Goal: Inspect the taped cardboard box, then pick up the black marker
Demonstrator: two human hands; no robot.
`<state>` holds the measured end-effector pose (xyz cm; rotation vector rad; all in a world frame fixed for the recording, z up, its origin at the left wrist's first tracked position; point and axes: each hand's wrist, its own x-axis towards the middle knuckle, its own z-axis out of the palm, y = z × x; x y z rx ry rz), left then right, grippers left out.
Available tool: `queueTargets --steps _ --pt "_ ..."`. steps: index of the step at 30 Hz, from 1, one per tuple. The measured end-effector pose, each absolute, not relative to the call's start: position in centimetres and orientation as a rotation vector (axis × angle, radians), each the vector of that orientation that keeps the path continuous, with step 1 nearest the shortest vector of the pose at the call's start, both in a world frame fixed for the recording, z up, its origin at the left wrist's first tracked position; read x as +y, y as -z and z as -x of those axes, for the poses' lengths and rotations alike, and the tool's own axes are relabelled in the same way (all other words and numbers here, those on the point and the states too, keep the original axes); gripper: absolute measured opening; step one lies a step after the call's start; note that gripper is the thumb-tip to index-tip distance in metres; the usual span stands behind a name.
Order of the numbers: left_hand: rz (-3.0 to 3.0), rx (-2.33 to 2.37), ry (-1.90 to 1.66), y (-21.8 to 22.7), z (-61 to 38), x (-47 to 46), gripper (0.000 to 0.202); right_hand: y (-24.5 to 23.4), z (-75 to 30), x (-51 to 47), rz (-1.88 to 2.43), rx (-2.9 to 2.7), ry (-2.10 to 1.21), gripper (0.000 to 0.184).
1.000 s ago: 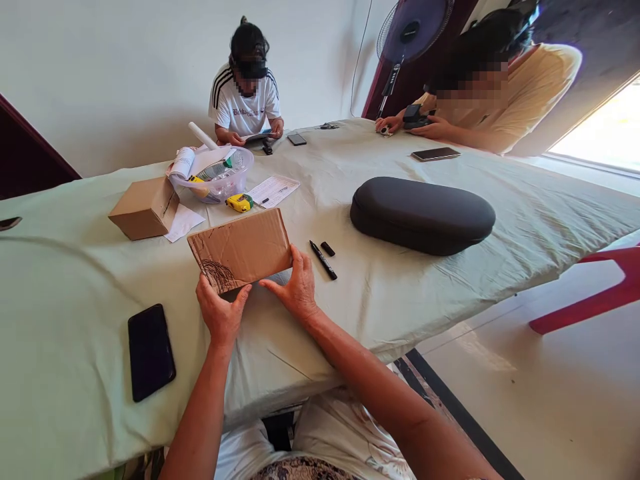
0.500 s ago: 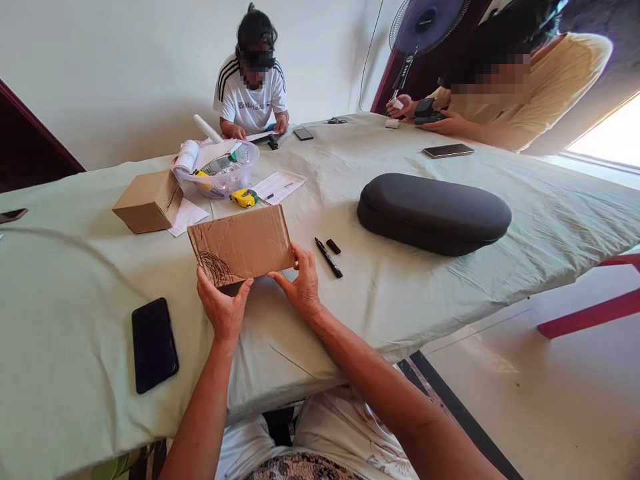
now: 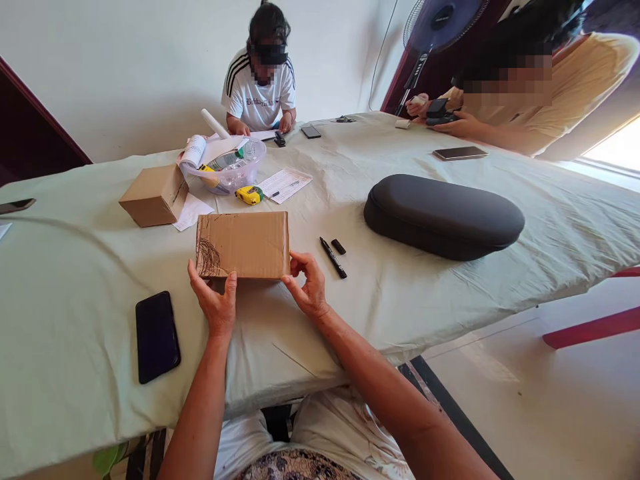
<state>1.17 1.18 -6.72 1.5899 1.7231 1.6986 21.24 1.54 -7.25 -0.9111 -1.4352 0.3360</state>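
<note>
A brown cardboard box (image 3: pixel 247 243) is between my hands, near the front of the cloth-covered table (image 3: pixel 320 353). Dark curved pen lines mark its near left corner. My left hand (image 3: pixel 217 300) grips that left corner, thumb on the front edge and fingers along the side. At the right front corner, my right hand (image 3: pixel 307 283) holds the box with thumb and fingers; some fingertips are hidden behind it. An uncapped black marker (image 3: pixel 333 258) lies to the right, with its cap (image 3: pixel 339 247) beside it. Left of my left hand lies a black phone (image 3: pixel 157 337).
A second cardboard box (image 3: pixel 153 195), a filled plastic basin (image 3: pixel 240 170), a yellow tape measure (image 3: pixel 249 195) and a written sheet (image 3: pixel 285 185) stand beyond. A long dark case (image 3: pixel 443 217) sits at right. Two people sit at the far side, one with a phone (image 3: pixel 460 153) nearby.
The box has turned slightly and come down level, its front edge now straight across. Both hands have moved with it and still hold its front corners. The view has shifted a little.
</note>
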Motion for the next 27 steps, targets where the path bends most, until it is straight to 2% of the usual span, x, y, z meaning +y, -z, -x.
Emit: queueTargets --steps 8,20,24,27 --pt "-1.754 1.785 -1.654 5.8 -1.7 1.0 0.064 7.8 -21.0 0.9 0.861 -1.55 -0.27 0.034" --pt "-1.82 1.777 -1.526 5.7 -2.8 0.1 0.066 8.0 -20.2 0.4 0.893 -1.571 -0.256 0.032" --pt "-2.041 1.608 -1.472 5.6 -3.5 -0.5 0.061 7.5 -19.8 0.2 0.825 -1.727 -0.252 0.013" --pt "-2.13 1.512 -1.438 5.5 -4.0 -0.8 0.062 7.1 -19.6 0.0 0.754 -1.807 -0.252 0.01"
